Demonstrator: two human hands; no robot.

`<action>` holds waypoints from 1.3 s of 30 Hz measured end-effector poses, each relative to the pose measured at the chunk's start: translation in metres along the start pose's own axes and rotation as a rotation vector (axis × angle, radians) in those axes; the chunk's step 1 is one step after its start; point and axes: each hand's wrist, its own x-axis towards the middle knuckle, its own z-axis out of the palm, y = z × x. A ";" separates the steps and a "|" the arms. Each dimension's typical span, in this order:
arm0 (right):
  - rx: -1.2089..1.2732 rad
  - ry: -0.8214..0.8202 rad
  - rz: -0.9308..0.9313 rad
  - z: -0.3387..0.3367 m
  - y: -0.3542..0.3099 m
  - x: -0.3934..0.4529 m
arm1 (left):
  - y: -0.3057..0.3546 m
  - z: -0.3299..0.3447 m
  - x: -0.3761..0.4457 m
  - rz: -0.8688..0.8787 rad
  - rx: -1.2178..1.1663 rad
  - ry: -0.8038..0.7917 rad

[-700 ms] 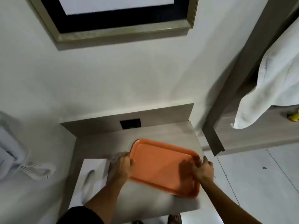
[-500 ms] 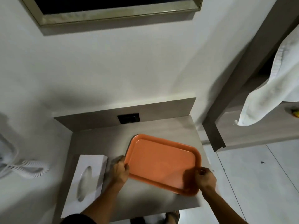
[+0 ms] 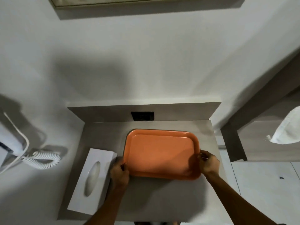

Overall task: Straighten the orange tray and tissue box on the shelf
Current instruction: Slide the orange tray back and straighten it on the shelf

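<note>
Hands, left [image 3: 119,173] and right [image 3: 209,164], each pinching a near corner of the tray [image 3: 160,153] lying nearly square on the shelf [image 3: 103,137]: further leftward turning could knock the skewed tissue box [image 3: 92,181] just beside the left grip.

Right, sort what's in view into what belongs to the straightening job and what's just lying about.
Job:
orange tray, gripped by left hand and right hand
tissue box, askew beside the tray
shelf

Lying about:
coiled phone cord
wall socket
white towel
</note>
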 end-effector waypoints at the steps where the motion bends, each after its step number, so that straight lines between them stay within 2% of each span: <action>1: 0.000 -0.002 -0.013 0.003 -0.002 0.004 | -0.002 0.001 0.003 -0.002 0.008 0.011; 6: 0.033 0.010 -0.046 0.009 -0.005 0.014 | -0.008 0.005 0.009 0.000 0.002 0.066; 10: 0.056 0.020 -0.049 0.011 -0.005 0.015 | -0.009 0.005 0.010 -0.027 0.000 0.039; 12: 0.046 0.022 -0.088 0.013 -0.002 0.008 | -0.008 0.004 0.005 0.023 0.033 0.038; 15: -0.134 0.010 -0.304 0.023 0.016 -0.015 | -0.011 0.007 -0.018 0.124 0.151 0.066; 19: -0.418 -0.080 -0.779 0.039 0.053 -0.053 | -0.022 0.015 -0.057 0.282 0.415 -0.039; 21: -0.510 -0.158 -0.933 0.050 0.073 -0.071 | -0.035 0.021 -0.062 0.455 0.538 -0.017; 23: -0.586 -0.187 -1.015 0.061 0.093 -0.085 | -0.043 0.023 -0.057 0.642 0.559 -0.096; 26: -0.689 -0.188 -1.028 0.069 0.109 -0.099 | -0.057 0.028 -0.047 0.768 0.493 -0.188; 32: -0.771 -0.205 -0.966 0.066 0.098 -0.101 | -0.083 0.037 -0.043 0.792 0.564 -0.291; 39: -0.836 -0.251 -0.966 0.061 0.094 -0.090 | -0.089 0.040 -0.043 0.781 0.579 -0.310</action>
